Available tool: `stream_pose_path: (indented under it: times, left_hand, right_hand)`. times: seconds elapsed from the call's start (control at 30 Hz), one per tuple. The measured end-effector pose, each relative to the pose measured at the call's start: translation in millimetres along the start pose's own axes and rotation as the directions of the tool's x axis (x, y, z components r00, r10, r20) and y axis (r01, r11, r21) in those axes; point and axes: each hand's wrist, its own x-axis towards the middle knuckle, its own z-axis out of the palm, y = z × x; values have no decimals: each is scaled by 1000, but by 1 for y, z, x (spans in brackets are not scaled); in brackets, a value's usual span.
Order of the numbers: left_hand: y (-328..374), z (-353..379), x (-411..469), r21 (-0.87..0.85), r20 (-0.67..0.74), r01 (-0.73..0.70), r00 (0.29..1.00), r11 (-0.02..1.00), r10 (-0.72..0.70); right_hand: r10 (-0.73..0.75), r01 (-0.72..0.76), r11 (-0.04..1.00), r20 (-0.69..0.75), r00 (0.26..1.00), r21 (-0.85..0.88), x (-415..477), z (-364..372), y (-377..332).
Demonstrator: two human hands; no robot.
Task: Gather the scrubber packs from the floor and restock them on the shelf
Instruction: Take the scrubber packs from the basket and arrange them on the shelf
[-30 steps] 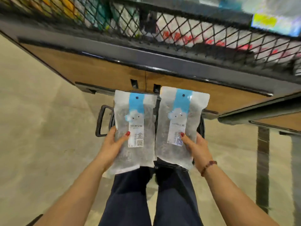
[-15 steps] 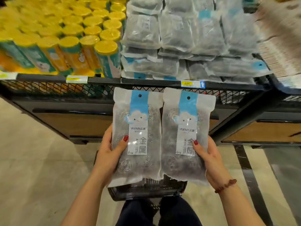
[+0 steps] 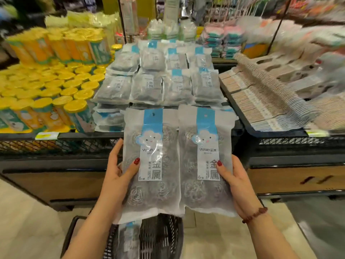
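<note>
2 scrubber packs (image 3: 179, 161) (edges touching), fingers (image 3: 115, 152) gripping their outer edges.

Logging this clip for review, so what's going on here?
A person stands at a store shelf, holding two scrubber packs upright, side by side. The left hand grips the left pack and the right hand grips the right pack, thumbs on the front labels. Neither is on the shelf yet, where stacked packs already lie. A basket below holds another pack.
</note>
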Motion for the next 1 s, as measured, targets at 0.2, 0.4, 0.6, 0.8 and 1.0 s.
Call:
stream_pose_path:
  times: [0.2,0.4,0.6,0.8,1.0]
  left_hand:
    - [1,86,-5,-26,-7,-87,996,996,87]
    - [12,130,5,-35,-23,-141,990,989,140]
    - [25,150,28,-65,-43,-147,989,987,144]
    - [24,161,76,-89,-75,-143,988,986,136]
    - [27,167,145,-134,-89,-157,985,979,146]
  right_hand:
    - [-175,178,983,60,983,-39,35,-75,-44]
    - [-287,297,949,102,953,-104,61,-107,-74]
    - [-270,279,958,123,955,-63,94,-110,-90]
    - [-275,285,956,129,953,-73,142,-102,-102]
    - [-305,316,943,106,946,-105,215,-87,-107]
